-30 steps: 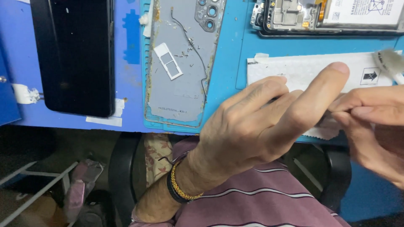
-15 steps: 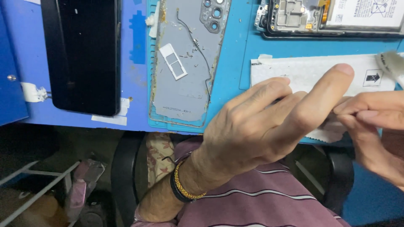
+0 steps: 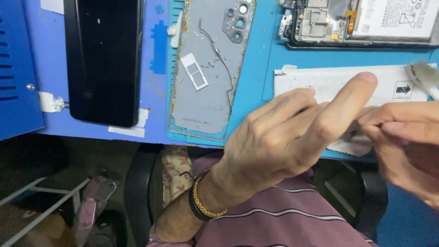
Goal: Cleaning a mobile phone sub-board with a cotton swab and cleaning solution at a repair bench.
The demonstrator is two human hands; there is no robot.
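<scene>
While both hands meet over the white protective sheet (image 3: 329, 84) at the near edge of the desk (image 3: 256, 68), something small and pale is pinched between them, but it is too hidden by the fingers to say what it is. The left hand (image 3: 283, 137) has its forefinger stretched out and its other fingers curled toward the right hand (image 3: 402, 132); its grip seems closed on that small piece, though the contact point itself is covered. The right hand's fingertips are pressed together at the same spot, so whether it really grasps the piece cannot be told.

Just beyond the right hand lies a pale brush head (image 3: 423, 75), resting on the sheet. Farther up, an opened phone body (image 3: 361, 23) shows its battery and circuit board. To the left, a grey back cover (image 3: 208, 68) lies inside-up on a blue mat, with a small white card tray (image 3: 194, 71) on it. Well apart, a black screen panel (image 3: 103, 59) lies face up.

Judging by this, disassembly is done; reassembly of cover and body is not yet done.
</scene>
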